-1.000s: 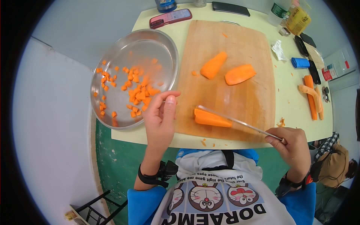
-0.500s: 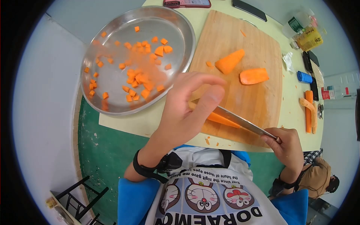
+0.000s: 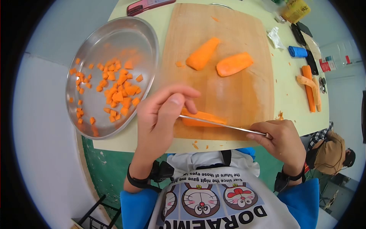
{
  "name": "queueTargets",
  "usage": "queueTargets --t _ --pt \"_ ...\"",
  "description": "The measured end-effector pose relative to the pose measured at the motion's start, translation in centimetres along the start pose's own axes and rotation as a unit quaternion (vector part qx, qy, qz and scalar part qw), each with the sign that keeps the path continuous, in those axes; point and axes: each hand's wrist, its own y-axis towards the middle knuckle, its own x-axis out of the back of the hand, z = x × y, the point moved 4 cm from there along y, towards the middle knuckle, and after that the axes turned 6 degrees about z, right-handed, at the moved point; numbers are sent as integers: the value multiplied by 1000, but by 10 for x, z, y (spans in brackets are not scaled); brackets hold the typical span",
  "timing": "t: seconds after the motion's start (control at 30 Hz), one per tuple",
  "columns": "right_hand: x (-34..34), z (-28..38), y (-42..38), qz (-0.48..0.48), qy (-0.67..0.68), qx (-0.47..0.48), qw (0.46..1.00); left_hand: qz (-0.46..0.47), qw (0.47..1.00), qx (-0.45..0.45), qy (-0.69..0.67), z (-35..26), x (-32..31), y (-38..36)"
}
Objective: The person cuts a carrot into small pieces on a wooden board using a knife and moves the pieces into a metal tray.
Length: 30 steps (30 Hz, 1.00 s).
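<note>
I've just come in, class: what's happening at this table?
A person's right hand grips a knife over a carrot piece on a cutting board. The left hand is at the carrot's other end. Two more pieces lie farther up the board; diced carrot sits in a metal tray.

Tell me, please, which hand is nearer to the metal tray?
Left. The left hand is close beside the metal tray, at its rim toward the cutting board. The right hand, holding the knife, is farther off, near the board's opposite side.
</note>
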Motion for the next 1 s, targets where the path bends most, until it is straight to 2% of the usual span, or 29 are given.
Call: queueTargets --t 0.07,0.23,0.37,0.43,0.5,0.6,0.67,0.7,1.0 --pt "0 -3 4 5 -16 29 999 -2 1000 9 5 -3 -2 4" --pt "5 -10 8 58 -1 23 998 -35 999 13 9 -2 -1 5" --pt "8 -10 12 110 -12 25 994 -51 996 67 33 2 -1 -1" --pt "8 -12 12 119 0 25 993 -56 997 35 26 2 -1 -2" --pt "7 -13 14 127 -19 47 991 -59 995 71 26 2 -1 -4" --pt "9 -12 18 125 -22 61 990 -56 997 57 24 6 -3 -2" --pt "8 -12 20 130 -22 64 989 -100 994 -6 42 6 -6 3" --pt "9 -12 21 125 -18 64 990 -102 994 -4 42 6 -5 4" --pt "7 -8 16 102 -42 48 993 -38 997 -67 24 9 -2 10"
